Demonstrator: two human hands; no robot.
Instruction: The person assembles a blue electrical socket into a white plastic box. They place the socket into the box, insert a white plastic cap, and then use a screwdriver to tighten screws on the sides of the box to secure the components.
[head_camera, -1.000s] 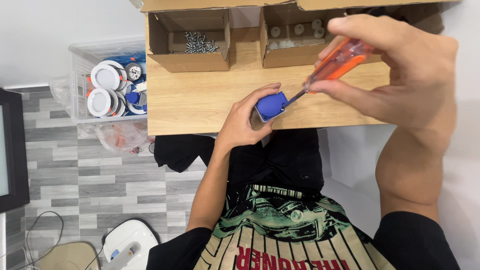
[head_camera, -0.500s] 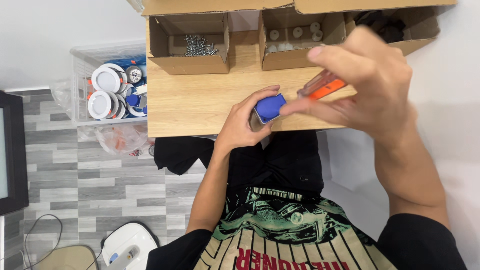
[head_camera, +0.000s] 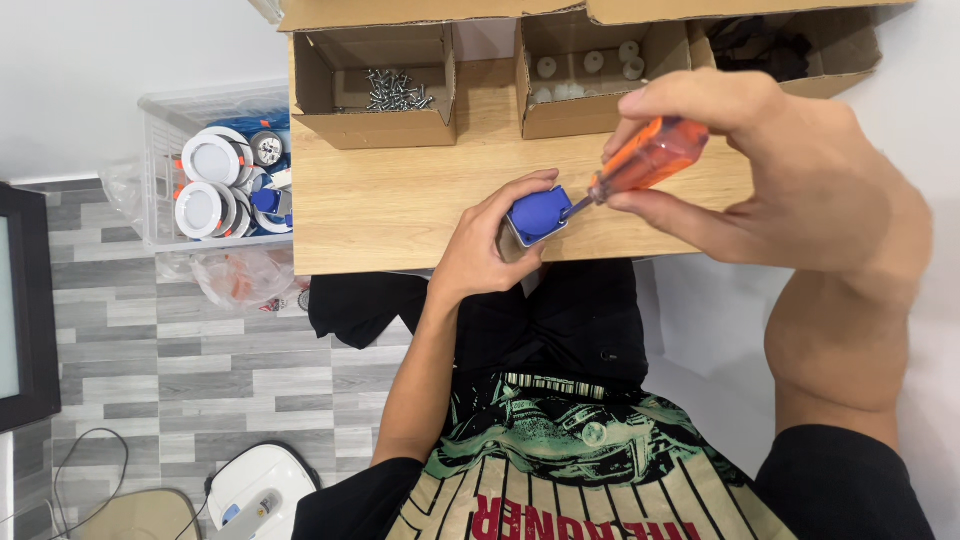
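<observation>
My left hand grips a small blue-capped part at the front edge of the wooden table. My right hand holds an orange-handled screwdriver, tilted down to the left. Its metal tip touches the right side of the blue part. My fingers hide the underside of the part.
Open cardboard boxes stand at the back of the table: one with loose screws, one with small white parts, one with dark items. A clear bin of round white lamp fixtures sits left of the table on the floor.
My right hand dropped low over the part half a second ago, then pulled back up and right. The screwdriver handle shows again, with its tip at the blue part. The left hand stayed put.
</observation>
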